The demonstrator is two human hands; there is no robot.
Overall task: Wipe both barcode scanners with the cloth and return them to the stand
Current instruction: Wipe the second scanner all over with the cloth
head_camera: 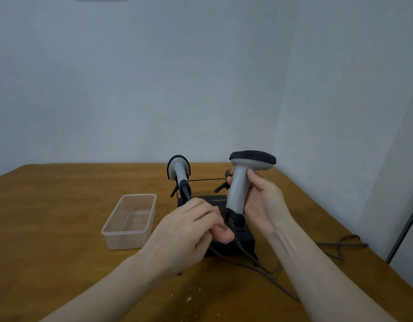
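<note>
- Right hand (pixel 263 201): wrapped round the handle of a grey barcode scanner with black head (pixel 244 180), held upright above the stand.
- Left hand (pixel 189 231): fingers curled, pinching that scanner's black coiled cable (pixel 234 226) just below the handle.
- Second grey-and-black scanner (pixel 179 170): resting on the stand's left side.
- Black wire-armed stand (pixel 245 240): on the brown wooden table (pixel 49 228).
- Clear rectangular plastic tub (pixel 131 220): left of the stand.
- Cloth: not visible.
</note>
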